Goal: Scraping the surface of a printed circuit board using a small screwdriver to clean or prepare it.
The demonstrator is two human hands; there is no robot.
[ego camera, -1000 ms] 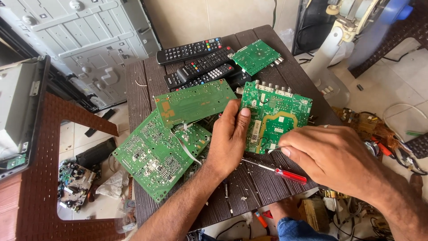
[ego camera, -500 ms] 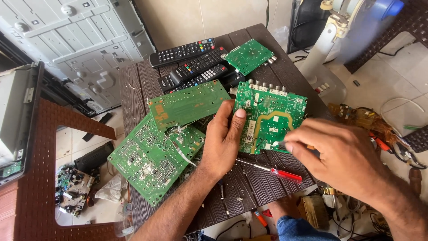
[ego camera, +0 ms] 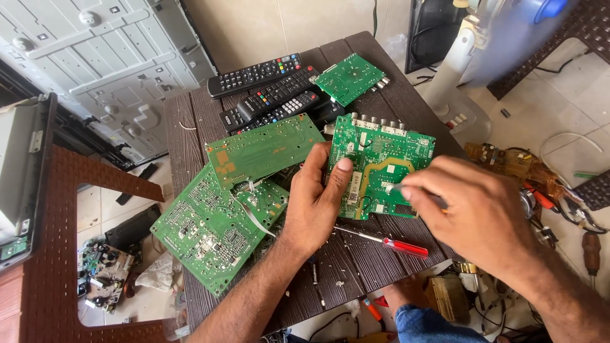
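- Holding a green circuit board down on the dark counter, the left hand is lying flat along the board's left edge, fingers together and the thumb pressing on top.
- The right hand is pinching a thin grey tool between closed fingers, and its tip is touching the middle of the board. What kind of tool it is cannot be told.
- The board is sitting near the middle of the counter, with its row of round plugs facing away from the person.
- A red screwdriver is lying just below the board, not being used.
- Two bigger green boards are lying to the left, one partly over the other, and a small one is resting at the far edge beside three black remotes.
- The work looks like poking or checking one spot on the board.
- The next move seems to be calling for a steady left hand and a gentle, careful touch, because the parts are tiny and close together.
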